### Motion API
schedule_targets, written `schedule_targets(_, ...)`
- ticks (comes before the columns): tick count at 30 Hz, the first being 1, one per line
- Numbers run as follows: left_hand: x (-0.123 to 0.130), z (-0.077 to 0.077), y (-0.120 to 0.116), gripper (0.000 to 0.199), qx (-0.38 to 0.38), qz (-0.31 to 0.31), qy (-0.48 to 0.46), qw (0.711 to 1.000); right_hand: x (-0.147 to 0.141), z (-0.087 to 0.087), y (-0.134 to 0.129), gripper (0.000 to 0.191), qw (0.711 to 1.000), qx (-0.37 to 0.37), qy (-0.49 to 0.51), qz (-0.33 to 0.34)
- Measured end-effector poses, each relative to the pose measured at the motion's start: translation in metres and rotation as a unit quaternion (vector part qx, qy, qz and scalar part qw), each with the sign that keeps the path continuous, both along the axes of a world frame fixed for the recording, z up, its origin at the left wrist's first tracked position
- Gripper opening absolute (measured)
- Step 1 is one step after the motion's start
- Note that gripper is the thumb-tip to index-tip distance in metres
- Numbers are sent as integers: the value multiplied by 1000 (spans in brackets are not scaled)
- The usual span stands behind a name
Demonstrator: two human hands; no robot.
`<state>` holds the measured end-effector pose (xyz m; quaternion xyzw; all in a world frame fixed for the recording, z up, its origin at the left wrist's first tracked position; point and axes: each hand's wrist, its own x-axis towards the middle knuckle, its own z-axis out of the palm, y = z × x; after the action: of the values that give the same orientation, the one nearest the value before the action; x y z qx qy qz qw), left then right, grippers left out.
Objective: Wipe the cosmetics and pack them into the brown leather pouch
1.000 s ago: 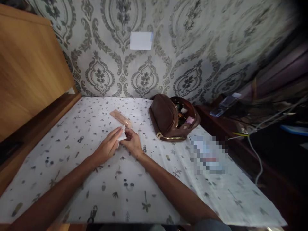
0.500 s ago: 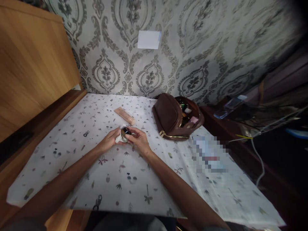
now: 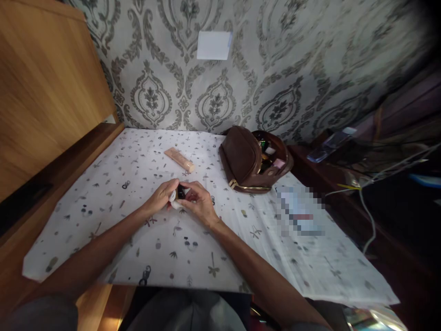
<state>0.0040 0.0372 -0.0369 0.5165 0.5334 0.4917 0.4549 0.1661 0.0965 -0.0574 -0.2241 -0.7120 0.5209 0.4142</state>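
My left hand (image 3: 161,197) is closed around one side of a small cosmetic container with a glossy black part (image 3: 181,191). A soft white piece, like tissue or a wipe (image 3: 176,202), is bunched between that hand and the container. My right hand (image 3: 200,200) pinches the container's black part from the other side, thumb below and fingers above. Most of the container is hidden by the fingers. Just beyond both hands, a peach-coloured squeeze tube (image 3: 179,159) with a pale cap lies on the patterned white cloth (image 3: 131,248).
A brown leather bag (image 3: 240,156), unzipped, stands at the back right with several cosmetics inside. A pixelated flat item (image 3: 300,210) lies on the right. A wooden cabinet (image 3: 51,64) borders the left; cables (image 3: 370,220) hang at the right edge. Patterned wallpaper closes the back.
The black part has turned, and the golden-brown face seen on the container earlier is mostly covered now. My fingers have shifted slightly around it. The whole view has tilted a little downward.
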Motion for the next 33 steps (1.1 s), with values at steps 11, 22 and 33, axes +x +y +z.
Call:
schedule_targets(11,9,0,-2,61,6,91,10,996,-3,-6,-5,44,997,-30,-26,-60)
schedule_targets(22,9,-3,-2,42,81,122,155,977,0,2,-5,55,998,-56,-17,-8)
schedule_targets(33,12,1,-8,32,83,95,238,963,-10,-3,-8,51,970,-220,93,53)
